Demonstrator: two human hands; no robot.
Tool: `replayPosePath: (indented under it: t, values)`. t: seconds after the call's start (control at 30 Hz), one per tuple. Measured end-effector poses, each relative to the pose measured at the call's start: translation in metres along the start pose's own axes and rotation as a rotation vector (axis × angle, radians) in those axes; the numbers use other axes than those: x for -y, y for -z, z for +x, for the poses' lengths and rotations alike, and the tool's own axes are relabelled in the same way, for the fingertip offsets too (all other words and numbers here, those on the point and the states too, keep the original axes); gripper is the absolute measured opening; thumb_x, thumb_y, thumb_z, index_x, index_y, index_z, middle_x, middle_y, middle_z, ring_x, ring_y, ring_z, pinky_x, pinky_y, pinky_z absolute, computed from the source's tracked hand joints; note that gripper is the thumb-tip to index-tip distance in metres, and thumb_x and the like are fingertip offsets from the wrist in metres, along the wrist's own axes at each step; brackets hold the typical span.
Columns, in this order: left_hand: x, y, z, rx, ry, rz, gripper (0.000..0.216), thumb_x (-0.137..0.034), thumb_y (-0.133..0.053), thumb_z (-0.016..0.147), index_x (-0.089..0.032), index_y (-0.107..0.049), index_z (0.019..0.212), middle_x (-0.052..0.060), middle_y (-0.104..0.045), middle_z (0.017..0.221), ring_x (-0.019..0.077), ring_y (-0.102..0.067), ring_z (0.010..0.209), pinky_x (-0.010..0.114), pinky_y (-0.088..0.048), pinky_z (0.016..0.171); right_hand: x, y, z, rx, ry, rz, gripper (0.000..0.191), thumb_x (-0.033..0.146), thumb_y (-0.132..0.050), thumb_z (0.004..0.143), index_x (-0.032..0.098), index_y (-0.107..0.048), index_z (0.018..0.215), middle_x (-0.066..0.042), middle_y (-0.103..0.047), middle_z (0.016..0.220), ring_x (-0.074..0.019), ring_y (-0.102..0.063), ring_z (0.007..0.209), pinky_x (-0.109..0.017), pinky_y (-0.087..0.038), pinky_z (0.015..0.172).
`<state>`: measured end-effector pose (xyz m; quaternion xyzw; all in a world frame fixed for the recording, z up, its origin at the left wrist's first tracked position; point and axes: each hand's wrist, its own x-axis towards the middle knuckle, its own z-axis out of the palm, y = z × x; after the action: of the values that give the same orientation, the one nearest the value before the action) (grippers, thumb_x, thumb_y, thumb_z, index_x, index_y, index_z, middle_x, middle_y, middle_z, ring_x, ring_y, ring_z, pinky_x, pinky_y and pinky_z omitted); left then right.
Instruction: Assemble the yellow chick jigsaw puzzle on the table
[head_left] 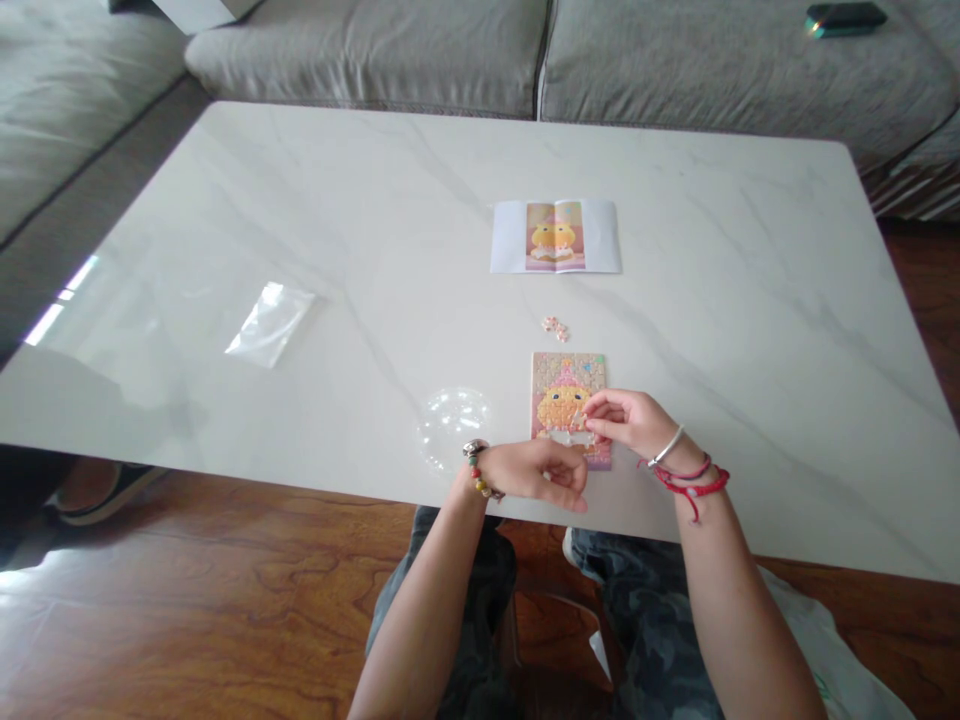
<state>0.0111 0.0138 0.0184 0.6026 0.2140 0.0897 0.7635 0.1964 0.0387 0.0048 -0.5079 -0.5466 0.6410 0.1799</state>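
A small jigsaw puzzle (559, 385) lies on the table near its front edge, showing a yellow cartoon figure with a pink hat. Most of its pieces are in place; a pale gap crosses its lower part. At the puzzle's right side, my right hand (630, 425) pinches a small puzzle piece (578, 418) over the picture. My left hand (536, 472) hovers or rests at the lower left edge, its fingers curled in; what they hold, if anything, is hidden. Just beyond the puzzle sits a little cluster of loose puzzle pieces (556, 327).
Farther back on the white marbled table (375, 250) lies a creased paper sheet (506, 237) printed with the same picture. To the left is a clear plastic bag (271, 325). A grey sofa (375, 55) borders the far side, with a dark case (846, 19) on it.
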Motion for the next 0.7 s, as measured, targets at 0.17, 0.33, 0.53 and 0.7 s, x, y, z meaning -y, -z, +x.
replayPosePath:
  t: [0.17, 0.33, 0.53, 0.7]
  values:
    - [0.007, 0.015, -0.003, -0.587, -0.117, -0.114, 0.023, -0.036, -0.045, 0.077, -0.014, -0.046, 0.069, -0.005, -0.040, 0.057, 0.0047, -0.037, 0.051, 0.019, -0.032, 0.051, 0.005, -0.002, -0.002, 0.001, -0.011, 0.056, 0.020, 0.028, -0.062, 0.060, 0.016, -0.054, 0.074, 0.000, -0.061, 0.063, -0.0105, -0.056, 0.052, -0.023, -0.047, 0.050]
    - [0.011, 0.016, -0.002, -0.629, -0.029, -0.101, 0.021, -0.031, -0.052, 0.073, -0.015, -0.049, 0.085, -0.002, -0.048, 0.068, 0.0042, -0.044, 0.054, 0.018, -0.034, 0.048, 0.008, -0.006, -0.003, 0.029, -0.022, 0.103, 0.024, 0.033, -0.063, 0.060, 0.015, -0.055, 0.074, -0.002, -0.064, 0.065, -0.0114, -0.058, 0.053, -0.024, -0.047, 0.050]
    - [0.015, 0.013, 0.003, -0.592, -0.016, -0.097, 0.022, -0.030, -0.054, 0.071, -0.014, -0.051, 0.085, 0.000, -0.053, 0.070, 0.0046, -0.048, 0.055, 0.019, -0.039, 0.052, 0.003, -0.009, 0.000, 0.063, -0.038, 0.099, 0.026, 0.037, -0.058, 0.066, 0.014, -0.056, 0.078, -0.005, -0.064, 0.067, -0.0120, -0.059, 0.054, -0.021, -0.045, 0.044]
    - [0.018, 0.016, 0.001, -0.629, 0.029, 0.031, 0.021, -0.030, -0.053, 0.072, -0.013, -0.055, 0.084, 0.001, -0.056, 0.068, 0.0061, -0.049, 0.058, 0.019, -0.040, 0.053, 0.002, -0.008, 0.000, -0.023, 0.019, 0.056, 0.025, 0.033, -0.060, 0.063, 0.016, -0.056, 0.081, -0.003, -0.064, 0.069, -0.0121, -0.059, 0.057, -0.023, -0.048, 0.049]
